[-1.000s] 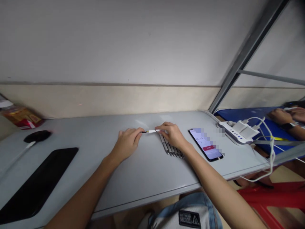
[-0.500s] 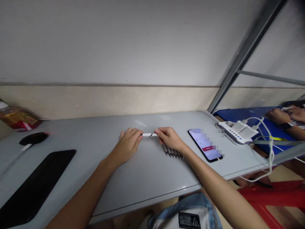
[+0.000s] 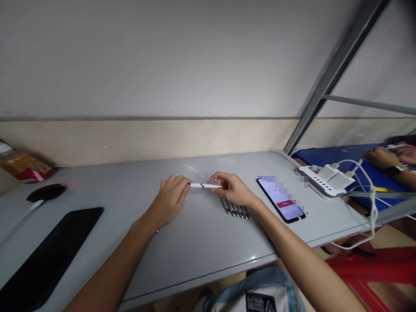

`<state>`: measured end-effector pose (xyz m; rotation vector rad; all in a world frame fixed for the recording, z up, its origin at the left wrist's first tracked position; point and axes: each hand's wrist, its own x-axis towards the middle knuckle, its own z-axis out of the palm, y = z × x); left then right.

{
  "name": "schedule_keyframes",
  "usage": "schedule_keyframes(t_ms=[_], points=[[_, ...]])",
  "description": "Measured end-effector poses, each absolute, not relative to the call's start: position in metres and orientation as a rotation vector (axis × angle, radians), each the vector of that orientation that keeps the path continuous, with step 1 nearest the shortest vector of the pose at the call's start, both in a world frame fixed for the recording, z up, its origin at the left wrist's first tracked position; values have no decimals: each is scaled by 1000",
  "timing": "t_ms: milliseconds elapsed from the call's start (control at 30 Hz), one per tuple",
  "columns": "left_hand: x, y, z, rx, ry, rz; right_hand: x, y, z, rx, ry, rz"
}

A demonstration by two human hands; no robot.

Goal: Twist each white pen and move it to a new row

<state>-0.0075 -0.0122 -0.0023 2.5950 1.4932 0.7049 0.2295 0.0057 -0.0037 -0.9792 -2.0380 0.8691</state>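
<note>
A thin white pen (image 3: 204, 186) with a dark band is held level between both hands just above the grey table (image 3: 195, 234). My left hand (image 3: 170, 200) pinches its left end with curled fingers. My right hand (image 3: 232, 189) pinches its right end. Several grey pens (image 3: 235, 208) lie side by side on the table right under my right hand and wrist.
A lit phone (image 3: 282, 200) lies right of the pens. A white power strip (image 3: 326, 182) with chargers and cables sits at the table's right end. A black pad (image 3: 48, 255), a black mouse (image 3: 45, 192) and a red packet (image 3: 26, 167) are at left. Another person's hands (image 3: 394, 158) show at far right.
The white pen has lengthened between my hands, more of its white barrel showing, and both hands lifted slightly off the table. The view shifted a little.
</note>
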Motion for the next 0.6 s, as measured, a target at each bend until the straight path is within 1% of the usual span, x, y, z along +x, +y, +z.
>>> schedule_keyframes(t_ms=[100, 267, 400, 500, 600], points=[[-9, -11, -4, 2591, 1476, 725, 229, 5, -3, -1032, -2073, 906], [-9, -10, -5, 2575, 1486, 740, 228, 2, 0, -978, -2042, 853], [-9, -10, -5, 2545, 1454, 777, 228, 2, 0, -1042, -2074, 855], [-9, -9, -5, 2512, 1463, 814, 229, 2, 0, -976, -2061, 794], [-9, -8, -6, 2446, 1460, 810, 229, 2, 1, -975, -2108, 825]])
